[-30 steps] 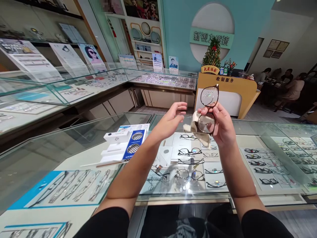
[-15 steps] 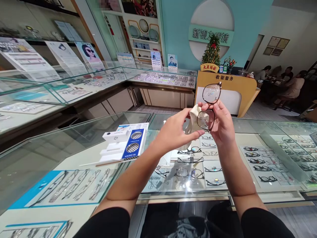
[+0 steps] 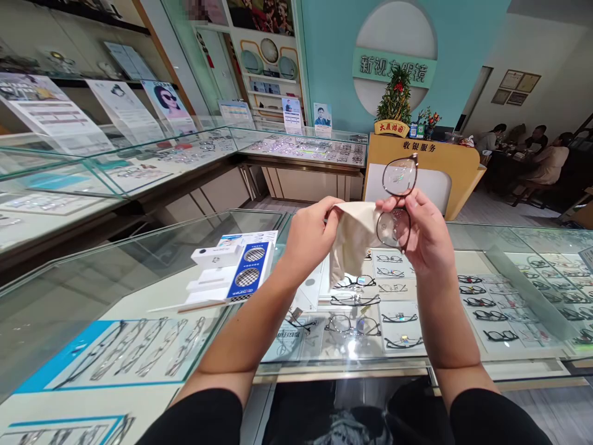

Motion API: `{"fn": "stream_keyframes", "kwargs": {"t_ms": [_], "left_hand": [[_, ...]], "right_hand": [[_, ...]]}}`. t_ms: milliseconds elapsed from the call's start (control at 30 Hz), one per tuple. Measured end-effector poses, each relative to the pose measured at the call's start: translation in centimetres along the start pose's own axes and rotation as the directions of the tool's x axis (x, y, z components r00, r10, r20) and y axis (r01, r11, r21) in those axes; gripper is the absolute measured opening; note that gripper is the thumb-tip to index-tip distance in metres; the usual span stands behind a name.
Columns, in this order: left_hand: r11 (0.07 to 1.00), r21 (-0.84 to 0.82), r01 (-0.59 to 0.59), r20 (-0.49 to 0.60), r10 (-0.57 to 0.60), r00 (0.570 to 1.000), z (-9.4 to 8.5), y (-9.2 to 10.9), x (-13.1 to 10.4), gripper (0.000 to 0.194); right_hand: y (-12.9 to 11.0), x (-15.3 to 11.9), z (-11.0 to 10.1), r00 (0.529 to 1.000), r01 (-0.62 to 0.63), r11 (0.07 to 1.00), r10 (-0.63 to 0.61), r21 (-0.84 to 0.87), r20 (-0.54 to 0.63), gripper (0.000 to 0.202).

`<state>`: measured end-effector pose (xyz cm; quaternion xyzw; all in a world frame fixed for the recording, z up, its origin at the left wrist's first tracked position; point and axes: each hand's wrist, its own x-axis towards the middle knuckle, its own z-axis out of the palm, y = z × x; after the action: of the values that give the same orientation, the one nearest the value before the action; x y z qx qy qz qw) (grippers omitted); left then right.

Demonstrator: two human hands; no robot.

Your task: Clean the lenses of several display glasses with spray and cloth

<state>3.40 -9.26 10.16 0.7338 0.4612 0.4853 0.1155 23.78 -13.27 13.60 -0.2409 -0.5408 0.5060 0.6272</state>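
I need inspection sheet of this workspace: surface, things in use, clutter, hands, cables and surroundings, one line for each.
Surface: glass display counter, with reflections on the glass.
Things in use: eyeglasses and pale cloth, both held above the counter.
Clutter: white box and blue-and-white packaging at the counter's left part; displayed frames in rows.
Hands: left hand grips the cloth; right hand holds the eyeglasses. Cloth reaches the right fingers; whether pinched there, cannot tell.
Cables: nothing seen.
Surroundings: more display cases, yellow desk with plant, seated people far right.
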Motion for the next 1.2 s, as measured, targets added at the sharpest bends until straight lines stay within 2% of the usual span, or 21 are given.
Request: {"fn": "stream_keyframes", "kwargs": {"t_ms": [100, 167, 267, 333, 433, 533, 633, 700, 800, 867, 967, 1033, 1100, 1200], "left_hand": [[0.999, 0.033, 0.006, -0.045, -0.005, 0.999, -0.4, -0.3, 0.3, 0.029], [0.999, 0.043, -0.024, -0.067, 0.027, 0.997, -0.6, -0.4, 0.4, 0.027], [0.996, 0.048, -0.078, -0.137, 0.084, 0.987, -1.0, -0.5, 0.5, 0.026], [0.998, 0.016, -0.065, -0.148, 0.067, 0.987, -1.2, -0.6, 0.6, 0.025], [0.996, -0.092, -0.010, -0.106, 0.000, 0.994, -1.6, -0.8, 0.8, 0.023], [0.980, -0.196, -0.034, -0.067, 0.021, 0.998, -1.9, -0.7, 0.9, 0.024], [0.981, -0.183, -0.059, -0.047, 0.051, 0.998, -2.0, -0.2, 0.7, 0.023], [0.992, -0.119, -0.031, -0.038, 0.026, 0.999, -2.1, 0.2, 0.5, 0.021], [0.999, 0.002, 0.032, 0.011, -0.032, 0.999, -2.2, 0.6, 0.3, 0.021], [0.996, 0.085, 0.041, 0.058, -0.046, 0.997, -2.3, 0.7, 0.3, 0.027], [0.991, 0.116, 0.061, 0.171, -0.080, 0.982, -2.4, 0.7, 0.4, 0.032], [0.991, 0.086, 0.104, 0.266, -0.124, 0.956, -2.6, 0.8, 0.6, 0.034], [0.987, 0.064, 0.149, 0.330, -0.161, 0.930, -2.8, 0.8, 0.8, 0.037], [0.976, 0.033, 0.214, 0.395, -0.209, 0.894, -3.0, 0.5, 1.0, 0.040]], "right_hand": [[-0.9, -0.7, -0.1, 0.984, -0.143, 0.989, 0.147, -0.040, 0.100, 0.042], [-1.4, -1.0, -0.1, 0.975, -0.164, 0.985, 0.170, -0.054, 0.140, 0.042], [-1.7, -1.1, -0.2, 0.974, -0.152, 0.985, 0.162, -0.077, 0.157, 0.043], [-1.7, -0.9, -0.4, 0.978, -0.141, 0.984, 0.155, -0.107, 0.139, 0.043], [-1.5, -0.7, -0.7, 0.991, -0.081, 0.983, 0.097, -0.166, 0.090, 0.040], [-1.3, -0.6, -0.8, 0.997, -0.029, 0.986, 0.041, -0.161, 0.068, 0.036], [-1.2, -0.5, -0.7, 0.996, -0.044, 0.990, 0.054, -0.134, 0.072, 0.037], [-1.2, -0.5, -0.6, 0.997, -0.037, 0.991, 0.046, -0.128, 0.062, 0.037], [-0.8, -0.6, -0.2, 0.995, -0.053, 0.994, 0.061, -0.098, 0.078, 0.037], [-0.3, -0.6, 0.2, 0.981, -0.119, 0.992, 0.125, -0.047, 0.149, 0.037], [0.8, -0.5, 0.9, 0.929, -0.261, 0.964, 0.236, 0.053, 0.284, 0.039], [1.5, -0.3, 1.1, 0.900, -0.336, 0.936, 0.287, 0.104, 0.329, 0.041], [2.1, -0.1, 1.2, 0.892, -0.370, 0.920, 0.314, 0.129, 0.324, 0.042], [2.8, 0.4, 1.2, 0.924, -0.334, 0.934, 0.298, 0.124, 0.239, 0.038]]}}
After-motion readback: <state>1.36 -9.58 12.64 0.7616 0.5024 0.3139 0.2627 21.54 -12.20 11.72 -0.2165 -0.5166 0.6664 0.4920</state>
